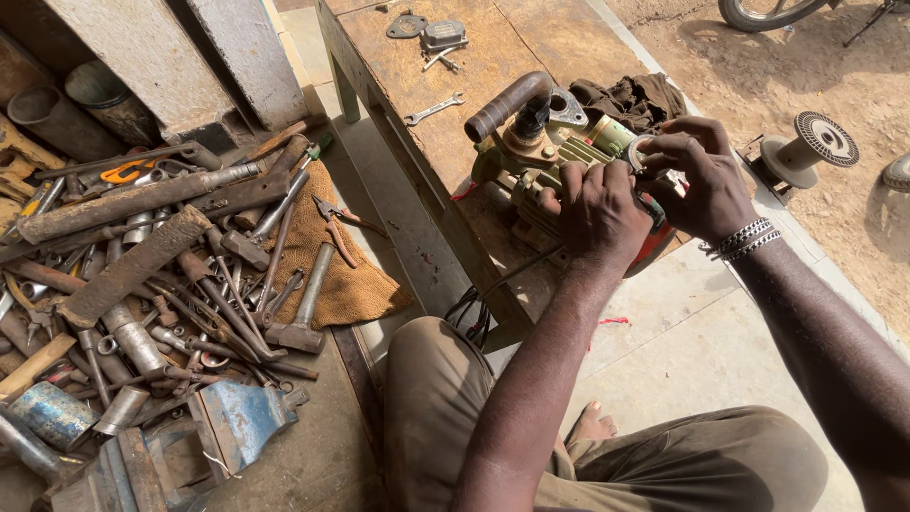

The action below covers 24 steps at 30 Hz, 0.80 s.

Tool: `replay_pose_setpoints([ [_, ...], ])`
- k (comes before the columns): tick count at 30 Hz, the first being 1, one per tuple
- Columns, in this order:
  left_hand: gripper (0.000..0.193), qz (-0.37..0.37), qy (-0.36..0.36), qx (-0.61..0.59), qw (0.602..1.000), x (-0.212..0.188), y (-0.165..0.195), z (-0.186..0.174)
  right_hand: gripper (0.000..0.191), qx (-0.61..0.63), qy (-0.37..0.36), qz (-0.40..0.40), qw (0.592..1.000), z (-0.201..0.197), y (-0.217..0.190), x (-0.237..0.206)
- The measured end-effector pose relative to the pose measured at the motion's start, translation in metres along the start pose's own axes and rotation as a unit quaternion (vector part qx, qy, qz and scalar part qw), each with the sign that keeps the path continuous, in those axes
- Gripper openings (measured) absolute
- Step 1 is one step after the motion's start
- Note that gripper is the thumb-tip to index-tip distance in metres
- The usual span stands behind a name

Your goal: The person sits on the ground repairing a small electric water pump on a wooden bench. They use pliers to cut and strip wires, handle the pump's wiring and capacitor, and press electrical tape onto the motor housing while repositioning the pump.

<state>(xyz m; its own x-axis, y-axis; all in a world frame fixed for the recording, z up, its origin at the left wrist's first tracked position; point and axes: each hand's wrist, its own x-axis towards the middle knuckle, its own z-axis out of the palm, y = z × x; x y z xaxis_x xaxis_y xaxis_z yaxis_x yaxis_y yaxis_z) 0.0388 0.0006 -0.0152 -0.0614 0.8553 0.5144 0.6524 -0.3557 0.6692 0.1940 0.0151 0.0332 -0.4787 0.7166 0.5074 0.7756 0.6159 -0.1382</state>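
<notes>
Wooden worktop [474,57] running from 12 o'clock down to centre, green pump motor [545,156] sitting at its near end, long axis roughly 10-to-4, rusty pipe elbow [507,102] sticking up toward 11. Heap of rusty tools [142,275] spread out at 9 o'clock, brown cloth [346,280] with pliers [336,223] beside it, blue vise [237,417] down at 8. Left hand [599,210] clamped over the motor's near end, fingers curled shut on the housing. Right hand [697,180] at 3 o'clock of the left, touching the same end, fingers pinched around a small ring-shaped part [643,152], hard to tell what exactly. Both hands equally close, right on the motor. Dark rag [635,100] just behind at 1. Spanner [434,109] lying on the worktop at 11. No labels readable.
</notes>
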Motion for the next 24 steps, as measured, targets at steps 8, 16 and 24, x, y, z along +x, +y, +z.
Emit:
replay_pose_setpoints([
  [8, 0.005, -0.021, -0.048, -0.084, 0.995, 0.012, -0.016, -0.004, 0.068, 0.083, -0.004, 0.1, 0.991, 0.007, 0.005, -0.009],
  [16, 0.007, 0.012, -0.032, -0.151, 0.988, 0.016, -0.027, -0.012, 0.057, 0.149, 0.013, 0.086, 0.985, 0.002, 0.001, -0.008],
  [24, 0.012, 0.055, -0.012, -0.177, 0.982, 0.012, -0.035, -0.01, 0.026, 0.064, 0.016, 0.026, 0.997, -0.007, -0.003, -0.002],
])
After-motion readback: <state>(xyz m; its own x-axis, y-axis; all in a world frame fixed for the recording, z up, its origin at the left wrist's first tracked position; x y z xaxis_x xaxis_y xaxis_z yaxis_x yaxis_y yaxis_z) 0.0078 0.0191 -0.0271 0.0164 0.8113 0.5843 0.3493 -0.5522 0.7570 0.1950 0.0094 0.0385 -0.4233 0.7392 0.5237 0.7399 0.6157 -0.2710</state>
